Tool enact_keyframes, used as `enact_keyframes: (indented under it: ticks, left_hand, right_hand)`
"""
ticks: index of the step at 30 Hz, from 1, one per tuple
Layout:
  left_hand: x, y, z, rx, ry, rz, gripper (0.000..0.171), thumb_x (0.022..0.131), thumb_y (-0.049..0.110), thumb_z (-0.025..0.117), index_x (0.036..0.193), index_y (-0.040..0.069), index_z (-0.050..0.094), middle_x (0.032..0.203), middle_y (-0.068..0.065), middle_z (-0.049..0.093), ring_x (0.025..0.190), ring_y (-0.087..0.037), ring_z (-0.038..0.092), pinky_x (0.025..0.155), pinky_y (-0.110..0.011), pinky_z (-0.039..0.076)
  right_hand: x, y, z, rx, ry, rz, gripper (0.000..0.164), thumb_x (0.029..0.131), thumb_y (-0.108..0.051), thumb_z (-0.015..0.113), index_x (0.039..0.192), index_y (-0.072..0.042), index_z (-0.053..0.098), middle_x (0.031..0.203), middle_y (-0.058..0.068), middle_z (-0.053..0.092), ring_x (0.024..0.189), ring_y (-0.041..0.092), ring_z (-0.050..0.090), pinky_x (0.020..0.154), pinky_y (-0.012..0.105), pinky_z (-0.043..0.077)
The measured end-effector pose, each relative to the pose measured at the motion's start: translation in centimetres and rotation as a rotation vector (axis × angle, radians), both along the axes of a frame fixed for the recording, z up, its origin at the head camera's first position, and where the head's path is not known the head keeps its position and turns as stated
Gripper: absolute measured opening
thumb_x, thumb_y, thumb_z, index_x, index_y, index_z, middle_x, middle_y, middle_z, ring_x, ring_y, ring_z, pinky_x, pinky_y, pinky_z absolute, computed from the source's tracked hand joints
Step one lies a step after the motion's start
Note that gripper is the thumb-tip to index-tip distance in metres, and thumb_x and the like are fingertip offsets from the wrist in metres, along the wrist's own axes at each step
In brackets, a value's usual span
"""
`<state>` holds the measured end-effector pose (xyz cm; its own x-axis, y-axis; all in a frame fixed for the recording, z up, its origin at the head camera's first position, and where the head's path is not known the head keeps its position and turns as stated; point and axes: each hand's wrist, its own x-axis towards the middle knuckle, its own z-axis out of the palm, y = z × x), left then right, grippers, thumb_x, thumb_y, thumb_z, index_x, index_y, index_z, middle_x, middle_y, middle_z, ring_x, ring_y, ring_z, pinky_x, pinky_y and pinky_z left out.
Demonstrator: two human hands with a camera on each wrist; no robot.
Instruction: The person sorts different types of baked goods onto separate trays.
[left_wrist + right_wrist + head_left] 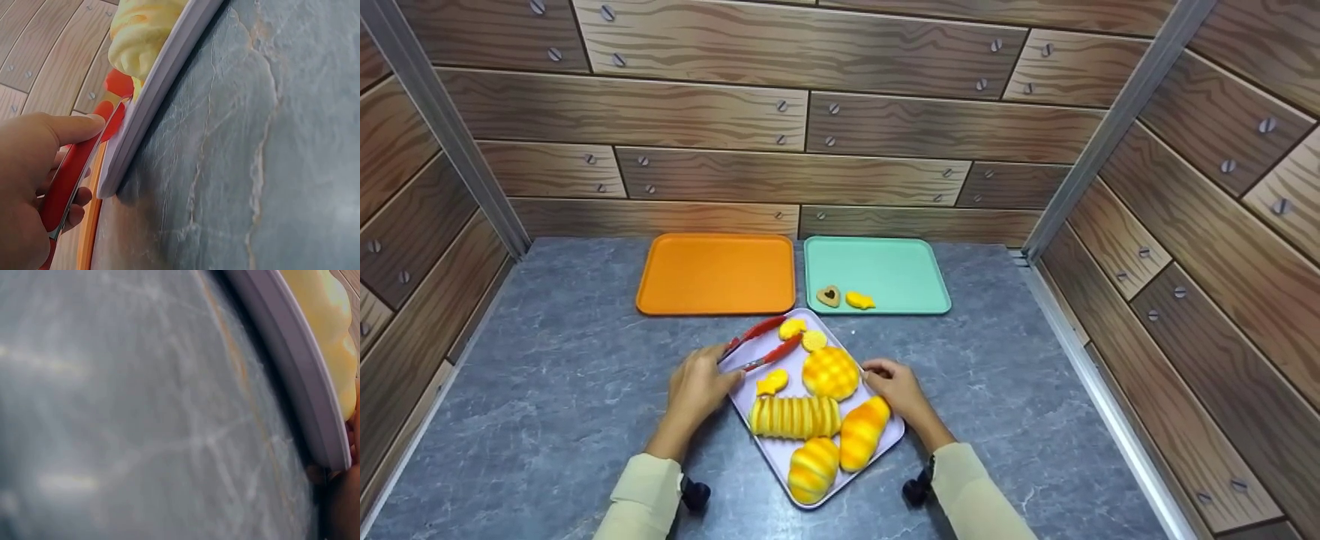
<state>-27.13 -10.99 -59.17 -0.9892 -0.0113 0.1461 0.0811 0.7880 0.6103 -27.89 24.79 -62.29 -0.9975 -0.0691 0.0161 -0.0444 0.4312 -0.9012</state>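
A lilac tray [775, 450] lies turned at an angle on the table. My left hand [697, 382] holds red tongs [70, 174], their spread arms reaching over the tray's far corner. Between the tips is a yellow fish-shaped piece [791, 328], beside a small round yellow piece [814, 341]. Closer in lies another fish-shaped piece [772, 382]. A round bun [830, 373], a ridged loaf [795, 418] and two golden rolls, one right [864, 433] and one near [813, 471], fill the rest. At the tray's right edge, my right hand [900, 390] grips the rim with curled fingers.
Behind the lilac tray stand an orange tray [716, 274] and a mint green tray [877, 270]. The green one carries a heart cookie [829, 296] and a yellow fish piece [859, 300]. Wood-patterned walls [705, 172] enclose the grey table [562, 360].
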Motion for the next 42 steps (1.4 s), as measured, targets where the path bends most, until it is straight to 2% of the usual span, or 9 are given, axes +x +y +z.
enact_keyframes:
  ticks: [2, 3, 10, 20, 25, 33, 42]
  left_hand:
    - [-0.09, 0.04, -0.08, -0.003, 0.000, -0.001, 0.060, 0.085, 0.033, 0.079, 0.135, 0.006, 0.064, 0.131, -0.018, 0.066, 0.122, -0.038, 0.060, 0.103, -0.057, 0.045]
    - [-0.13, 0.06, -0.12, -0.005, 0.008, -0.002, 0.059, 0.085, 0.033, 0.079, 0.135, 0.006, 0.064, 0.130, -0.018, 0.066, 0.121, -0.038, 0.061, 0.103, -0.057, 0.045]
    - [-0.22, 0.18, -0.29, -0.015, 0.065, -0.009, 0.054, 0.084, 0.032, 0.081, 0.131, 0.009, 0.068, 0.125, -0.017, 0.069, 0.116, -0.036, 0.064, 0.098, -0.056, 0.048]
    - [-0.05, 0.16, -0.61, -0.009, 0.128, 0.002, 0.052, 0.081, 0.031, 0.083, 0.127, 0.009, 0.070, 0.120, -0.016, 0.071, 0.111, -0.035, 0.067, 0.092, -0.056, 0.051]
    - [0.14, 0.04, -0.58, 0.007, 0.129, 0.006, 0.053, 0.081, 0.030, 0.083, 0.127, 0.008, 0.070, 0.122, -0.016, 0.071, 0.113, -0.035, 0.066, 0.094, -0.055, 0.050]
    - [0.24, -0.14, -0.37, 0.025, 0.090, 0.012, 0.053, 0.082, 0.029, 0.082, 0.129, 0.008, 0.069, 0.126, -0.016, 0.069, 0.118, -0.035, 0.064, 0.098, -0.056, 0.048]
    - [0.04, 0.02, -0.07, -0.026, 0.071, 0.010, 0.055, 0.083, 0.032, 0.081, 0.130, 0.009, 0.068, 0.126, -0.016, 0.069, 0.117, -0.036, 0.064, 0.096, -0.057, 0.048]
  right_hand:
    - [0.01, -0.04, -0.03, -0.004, -0.002, 0.003, 0.023, 0.095, -0.016, 0.068, 0.114, -0.003, 0.074, 0.104, 0.014, 0.072, 0.088, 0.016, 0.060, 0.079, 0.027, 0.049]
    - [-0.27, 0.08, -0.59, -0.006, -0.001, -0.002, 0.023, 0.095, -0.017, 0.068, 0.113, -0.005, 0.074, 0.104, 0.012, 0.072, 0.088, 0.015, 0.060, 0.080, 0.027, 0.049]
    - [-0.18, 0.03, -0.61, -0.010, -0.003, 0.005, 0.020, 0.094, -0.019, 0.068, 0.111, -0.011, 0.076, 0.102, 0.006, 0.071, 0.088, 0.015, 0.061, 0.081, 0.029, 0.050]
    - [-0.34, -0.03, -0.77, -0.016, -0.010, 0.002, 0.022, 0.094, -0.020, 0.069, 0.112, -0.009, 0.076, 0.100, 0.006, 0.071, 0.086, 0.013, 0.059, 0.078, 0.025, 0.048]
    - [-0.27, 0.03, -0.69, -0.001, -0.005, 0.006, 0.023, 0.094, -0.020, 0.068, 0.113, -0.009, 0.075, 0.100, 0.005, 0.071, 0.087, 0.014, 0.060, 0.079, 0.026, 0.049]
    - [-0.27, 0.05, -0.57, 0.008, -0.006, -0.001, 0.022, 0.094, -0.022, 0.069, 0.112, -0.010, 0.075, 0.103, 0.005, 0.072, 0.089, 0.014, 0.061, 0.082, 0.028, 0.050]
    - [-0.29, 0.12, -0.74, 0.000, 0.003, -0.002, 0.021, 0.094, -0.021, 0.069, 0.111, -0.011, 0.076, 0.101, 0.005, 0.072, 0.088, 0.014, 0.062, 0.081, 0.027, 0.050]
